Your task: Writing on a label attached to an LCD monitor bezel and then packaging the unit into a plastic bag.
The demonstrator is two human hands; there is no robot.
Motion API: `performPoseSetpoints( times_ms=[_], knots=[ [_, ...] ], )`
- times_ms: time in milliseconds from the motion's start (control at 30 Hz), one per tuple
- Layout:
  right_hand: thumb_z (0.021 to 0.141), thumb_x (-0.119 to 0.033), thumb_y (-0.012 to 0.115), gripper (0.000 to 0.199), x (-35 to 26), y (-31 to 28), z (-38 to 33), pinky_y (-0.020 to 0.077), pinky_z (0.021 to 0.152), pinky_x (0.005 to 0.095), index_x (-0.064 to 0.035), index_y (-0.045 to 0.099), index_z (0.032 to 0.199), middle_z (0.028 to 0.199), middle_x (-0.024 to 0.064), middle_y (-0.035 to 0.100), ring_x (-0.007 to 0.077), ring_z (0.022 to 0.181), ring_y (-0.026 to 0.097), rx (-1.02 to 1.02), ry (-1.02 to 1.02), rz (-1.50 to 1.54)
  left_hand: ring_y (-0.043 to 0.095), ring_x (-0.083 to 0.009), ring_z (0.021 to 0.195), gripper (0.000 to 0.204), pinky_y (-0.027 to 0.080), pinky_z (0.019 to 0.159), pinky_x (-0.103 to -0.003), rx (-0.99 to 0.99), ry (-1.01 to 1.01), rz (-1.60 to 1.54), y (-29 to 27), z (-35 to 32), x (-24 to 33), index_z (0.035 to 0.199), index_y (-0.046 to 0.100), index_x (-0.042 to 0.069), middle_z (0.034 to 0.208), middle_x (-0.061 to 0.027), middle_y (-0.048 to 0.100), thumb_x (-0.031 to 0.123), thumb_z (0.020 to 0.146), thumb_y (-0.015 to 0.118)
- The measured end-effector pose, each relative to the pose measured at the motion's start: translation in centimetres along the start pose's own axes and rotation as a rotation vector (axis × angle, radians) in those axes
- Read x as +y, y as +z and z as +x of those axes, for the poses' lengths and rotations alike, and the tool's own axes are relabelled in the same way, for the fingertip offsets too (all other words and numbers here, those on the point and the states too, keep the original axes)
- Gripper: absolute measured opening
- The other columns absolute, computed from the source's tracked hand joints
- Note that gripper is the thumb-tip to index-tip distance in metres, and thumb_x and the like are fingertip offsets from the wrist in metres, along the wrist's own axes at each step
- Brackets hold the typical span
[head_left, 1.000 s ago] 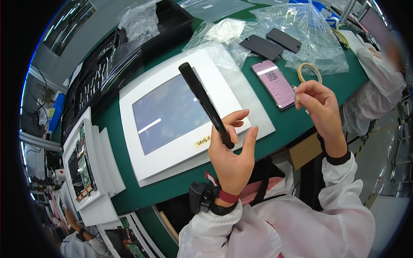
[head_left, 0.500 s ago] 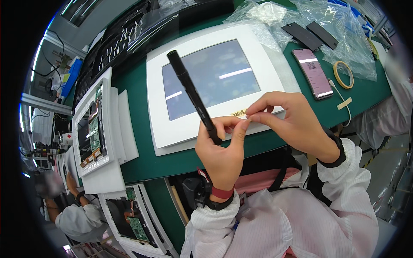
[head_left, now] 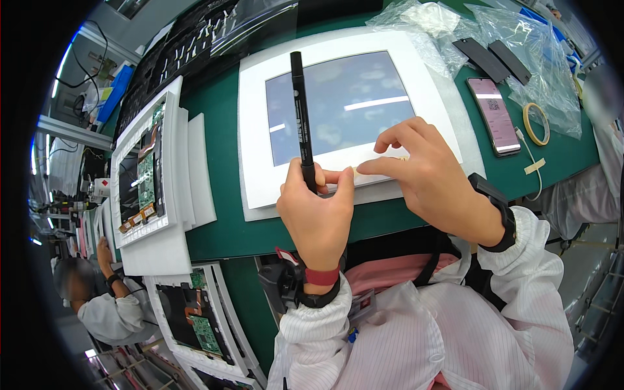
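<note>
A black marker pen (head_left: 301, 123) stands upright in my left hand (head_left: 318, 211), held in the curled fingers. The thumb and index fingertip of that hand come together beside a small bit of yellowish tape (head_left: 355, 170). My right hand (head_left: 435, 175) is close by on the right. Its thumb tip reaches the tape while its index finger is lifted away from the thumb. Behind both hands lies a white-framed display panel (head_left: 253, 130) with a grey reflective screen, on a white foam sheet (head_left: 465, 140). My right hand covers part of the panel's near edge.
Right of the panel are a phone (head_left: 494, 117), a tape roll (head_left: 536, 123), a white cable (head_left: 534, 162), black flat pieces (head_left: 481, 58) and clear plastic bags (head_left: 552, 91). At left stand panels with circuit boards (head_left: 146, 179). A co-worker (head_left: 117, 312) sits at the lower left.
My right index finger has lifted off the thumb, opening the pinch. The pen has swung more upright in my left hand. The view has shifted, so the table appears slightly displaced.
</note>
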State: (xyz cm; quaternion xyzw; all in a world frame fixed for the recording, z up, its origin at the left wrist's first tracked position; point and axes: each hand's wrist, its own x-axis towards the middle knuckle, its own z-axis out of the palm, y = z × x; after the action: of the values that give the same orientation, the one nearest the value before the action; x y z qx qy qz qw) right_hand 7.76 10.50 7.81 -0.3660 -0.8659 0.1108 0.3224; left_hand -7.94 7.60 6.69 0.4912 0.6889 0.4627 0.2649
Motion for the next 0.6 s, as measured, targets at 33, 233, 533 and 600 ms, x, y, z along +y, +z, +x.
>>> performPoseSetpoints(
  times_ms=[33, 233, 533, 600],
  knots=[
    [0.067, 0.008, 0.053, 0.029, -0.2, 0.1, -0.1, 0.0405, 0.073, 0.0332, -0.0082, 0.065, 0.088, 0.091, 0.0092, 0.052, 0.0258, 0.089, 0.048, -0.024, -0.012, -0.037, 0.039, -0.0049, 0.051, 0.031, 0.035, 0.048, -0.022, 0.009, 0.106, 0.055, 0.2, 0.1, -0.4, 0.070, 0.039, 0.005, 0.061, -0.0020, 0.056, 0.003, 0.069, 0.071],
    [0.065, -0.002, 0.057, 0.023, 0.0, 0.6, -0.8, 0.0381, 0.074, 0.0318, -0.0064, 0.063, 0.087, 0.089, 0.0105, 0.050, 0.0240, 0.089, 0.047, -0.058, -0.078, -0.243, 0.041, -0.0070, 0.049, 0.028, 0.037, 0.048, -0.023, 0.040, 0.149, 0.264, 0.7, 0.3, -1.0, 0.070, 0.044, 0.003, 0.058, -0.0034, 0.055, 0.006, 0.067, 0.071],
    [0.064, 0.001, 0.055, 0.032, -0.8, 0.9, -0.7, 0.0381, 0.077, 0.0355, -0.0023, 0.061, 0.095, 0.095, 0.0108, 0.050, 0.0260, 0.093, 0.047, -0.080, -0.048, -0.249, 0.043, -0.0251, 0.052, 0.035, 0.035, 0.060, -0.035, 0.063, 0.052, 0.396, -0.2, 0.4, 0.1, 0.066, 0.044, 0.006, 0.055, -0.0036, 0.047, 0.018, 0.063, 0.076],
    [0.063, 0.002, 0.055, 0.033, -0.8, 1.0, -0.8, 0.0382, 0.077, 0.0354, -0.0018, 0.061, 0.095, 0.095, 0.0109, 0.050, 0.0262, 0.093, 0.047, -0.072, -0.047, -0.255, 0.042, -0.0243, 0.052, 0.036, 0.035, 0.060, -0.035, 0.073, 0.038, 0.419, -0.6, 0.4, 0.0, 0.066, 0.043, 0.006, 0.055, -0.0030, 0.046, 0.019, 0.063, 0.076]
  ],
)
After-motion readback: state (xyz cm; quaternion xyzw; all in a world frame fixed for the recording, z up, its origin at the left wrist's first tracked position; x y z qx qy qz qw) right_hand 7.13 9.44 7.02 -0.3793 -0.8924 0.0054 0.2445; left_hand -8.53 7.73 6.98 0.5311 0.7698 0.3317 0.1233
